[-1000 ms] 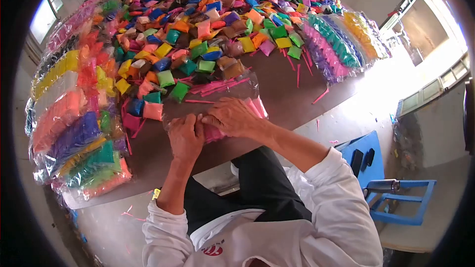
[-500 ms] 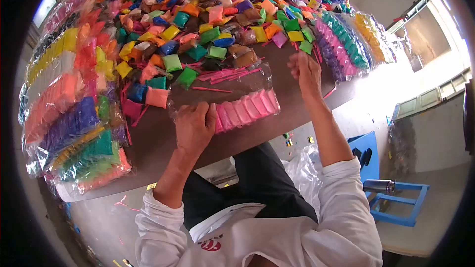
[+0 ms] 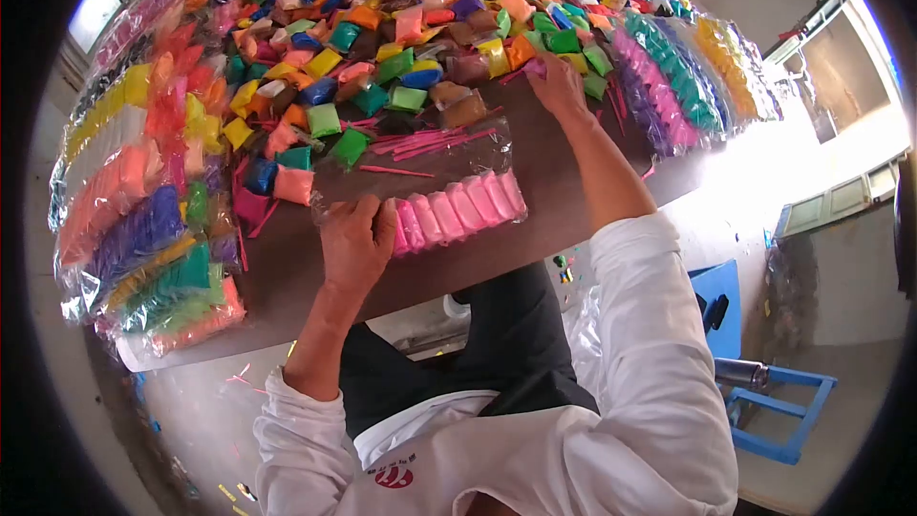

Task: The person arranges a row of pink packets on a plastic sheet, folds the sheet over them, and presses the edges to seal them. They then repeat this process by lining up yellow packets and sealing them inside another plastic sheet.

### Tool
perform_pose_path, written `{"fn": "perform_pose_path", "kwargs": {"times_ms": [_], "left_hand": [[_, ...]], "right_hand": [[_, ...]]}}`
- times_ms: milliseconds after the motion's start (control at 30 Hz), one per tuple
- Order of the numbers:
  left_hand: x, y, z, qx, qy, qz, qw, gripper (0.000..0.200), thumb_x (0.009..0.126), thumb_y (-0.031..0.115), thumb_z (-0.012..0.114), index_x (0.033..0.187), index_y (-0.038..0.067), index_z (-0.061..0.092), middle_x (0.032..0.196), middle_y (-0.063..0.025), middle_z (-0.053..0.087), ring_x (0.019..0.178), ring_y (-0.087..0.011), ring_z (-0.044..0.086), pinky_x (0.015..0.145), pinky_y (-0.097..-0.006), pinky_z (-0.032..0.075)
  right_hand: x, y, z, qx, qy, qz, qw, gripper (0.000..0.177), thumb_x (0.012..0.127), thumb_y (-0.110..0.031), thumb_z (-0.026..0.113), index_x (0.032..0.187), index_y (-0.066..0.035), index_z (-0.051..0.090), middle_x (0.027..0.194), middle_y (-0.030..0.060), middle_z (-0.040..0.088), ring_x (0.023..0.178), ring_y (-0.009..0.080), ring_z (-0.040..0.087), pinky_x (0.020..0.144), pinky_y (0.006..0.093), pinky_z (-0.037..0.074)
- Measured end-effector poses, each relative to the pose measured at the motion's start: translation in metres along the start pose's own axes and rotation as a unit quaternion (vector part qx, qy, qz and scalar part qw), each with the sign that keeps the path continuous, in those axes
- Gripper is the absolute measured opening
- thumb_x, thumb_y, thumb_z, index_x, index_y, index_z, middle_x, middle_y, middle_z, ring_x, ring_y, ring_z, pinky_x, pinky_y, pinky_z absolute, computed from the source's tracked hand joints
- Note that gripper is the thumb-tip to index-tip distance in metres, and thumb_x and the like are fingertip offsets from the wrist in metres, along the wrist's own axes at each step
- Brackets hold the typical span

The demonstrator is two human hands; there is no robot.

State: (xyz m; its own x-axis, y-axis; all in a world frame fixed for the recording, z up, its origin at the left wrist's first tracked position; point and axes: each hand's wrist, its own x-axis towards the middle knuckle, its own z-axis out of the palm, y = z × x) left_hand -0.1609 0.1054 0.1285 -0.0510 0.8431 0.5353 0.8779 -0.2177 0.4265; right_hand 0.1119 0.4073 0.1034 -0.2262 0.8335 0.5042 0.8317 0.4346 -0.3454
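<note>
I have the left hand (image 3: 355,237) closed at the near left end of the clear bag (image 3: 466,145), fingers curled together with the thumb alongside, clamped on the plastic beside the row of pink packets (image 3: 460,210). The right hand (image 3: 558,88) is out at the near edge of the pile (image 3: 382,14), its fingertips at a purple packet (image 3: 535,67). I see them meet it, but the hand's own back hides the underside, so I cannot tell whether they are pinched shut on it.

My left forearm rises from the table's near side, the back of the hand up and the knuckles bent. My right arm reaches farther forward, the wrist over the table (image 3: 544,167) and the fingers pointing away and a little to the left.

The bag lies flat on the table in front of me, between the left hand and the bare brown surface to its right. The pink packets stand side by side along its near edge, plump and shiny, in a slightly slanting row. The far part of the bag is loose, wrinkled film, with pink strips (image 3: 420,142) around its far side. Filled bags (image 3: 143,191) are stacked at the left; more bags (image 3: 669,86) lie to the right of the pile.
</note>
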Motion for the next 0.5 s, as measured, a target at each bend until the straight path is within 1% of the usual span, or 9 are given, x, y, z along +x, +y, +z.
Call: {"fn": "perform_pose_path", "kwargs": {"times_ms": [100,200,233,267,300,333,367,467,500], "left_hand": [[0.000,0.000,0.002,0.020,-0.006,0.003,1.000,0.024,0.090,0.016,0.062,0.071,0.004,0.051,0.065,-0.0188,0.056,0.063,-0.0416,0.053,0.060,-0.0506,0.040],[-0.001,0.002,0.000,0.027,-0.013,0.006,1.000,0.025,0.090,0.017,0.061,0.072,0.004,0.051,0.064,-0.0185,0.055,0.063,-0.0421,0.053,0.059,-0.0509,0.040],[-0.001,0.004,-0.001,0.025,-0.015,0.001,1.000,0.024,0.090,0.018,0.061,0.072,0.005,0.051,0.063,-0.0184,0.055,0.063,-0.0423,0.053,0.059,-0.0510,0.040],[0.000,0.004,-0.001,0.023,-0.012,-0.001,1.000,0.024,0.091,0.018,0.061,0.073,0.005,0.051,0.063,-0.0183,0.054,0.063,-0.0425,0.053,0.059,-0.0511,0.040],[-0.002,0.003,0.001,0.030,-0.008,-0.001,1.000,0.024,0.091,0.018,0.060,0.073,0.005,0.051,0.063,-0.0182,0.054,0.063,-0.0425,0.053,0.059,-0.0513,0.040],[-0.003,0.000,0.003,0.036,-0.005,0.000,0.999,0.024,0.091,0.019,0.060,0.074,0.005,0.051,0.063,-0.0181,0.054,0.063,-0.0425,0.053,0.059,-0.0514,0.040],[-0.003,-0.001,0.005,0.039,0.000,0.003,0.999,0.024,0.092,0.019,0.059,0.074,0.006,0.051,0.063,-0.0181,0.054,0.063,-0.0425,0.053,0.059,-0.0516,0.040],[-0.005,-0.002,0.007,0.024,0.014,0.011,1.000,0.024,0.092,0.020,0.059,0.074,0.006,0.051,0.063,-0.0182,0.053,0.064,-0.0424,0.053,0.059,-0.0521,0.040],[-0.004,-0.001,0.007,0.034,0.016,0.013,0.999,0.025,0.093,0.020,0.059,0.074,0.006,0.050,0.063,-0.0182,0.053,0.063,-0.0423,0.053,0.059,-0.0521,0.040]], "right_hand": [[-0.014,0.014,-0.006,0.048,0.013,-0.020,0.999,0.037,0.083,-0.016,0.063,0.119,-0.006,0.060,0.095,0.0188,0.068,0.088,0.0347,0.066,0.078,0.0422,0.052],[-0.043,0.008,-0.031,0.116,0.064,0.070,0.989,0.038,0.084,-0.013,0.057,0.122,-0.009,0.060,0.098,0.0210,0.067,0.089,0.0411,0.064,0.080,0.0448,0.052],[-0.057,0.005,-0.041,0.107,0.094,0.057,0.988,0.039,0.086,-0.011,0.054,0.124,-0.008,0.060,0.096,0.0180,0.068,0.078,0.0340,0.067,0.069,0.0392,0.054],[-0.070,0.000,-0.053,0.195,0.046,0.119,0.972,0.039,0.087,-0.010,0.052,0.125,-0.008,0.060,0.096,0.0164,0.067,0.076,0.0301,0.067,0.067,0.0367,0.054],[-0.082,-0.007,-0.066,0.279,0.001,0.178,0.943,0.039,0.088,-0.008,0.051,0.126,-0.008,0.060,0.096,0.0148,0.067,0.075,0.0261,0.067,0.064,0.0341,0.054],[-0.095,-0.011,-0.077,0.359,-0.042,0.236,0.902,0.039,0.089,-0.007,0.049,0.127,-0.008,0.060,0.096,0.0132,0.067,0.073,0.0221,0.067,0.062,0.0316,0.054],[-0.104,-0.012,-0.082,0.391,-0.069,0.265,0.879,0.042,0.092,0.000,0.044,0.130,-0.007,0.058,0.103,0.0093,0.065,0.074,0.0161,0.064,0.065,0.0271,0.055],[-0.126,-0.014,-0.096,0.572,-0.083,0.318,0.752,0.039,0.090,-0.001,0.048,0.128,-0.002,0.057,0.100,0.0107,0.065,0.073,0.0175,0.066,0.063,0.0295,0.058],[-0.131,-0.012,-0.097,0.598,-0.088,0.312,0.733,0.038,0.090,0.001,0.049,0.126,0.001,0.057,0.101,0.0118,0.065,0.078,0.0200,0.067,0.067,0.0318,0.059]]}}
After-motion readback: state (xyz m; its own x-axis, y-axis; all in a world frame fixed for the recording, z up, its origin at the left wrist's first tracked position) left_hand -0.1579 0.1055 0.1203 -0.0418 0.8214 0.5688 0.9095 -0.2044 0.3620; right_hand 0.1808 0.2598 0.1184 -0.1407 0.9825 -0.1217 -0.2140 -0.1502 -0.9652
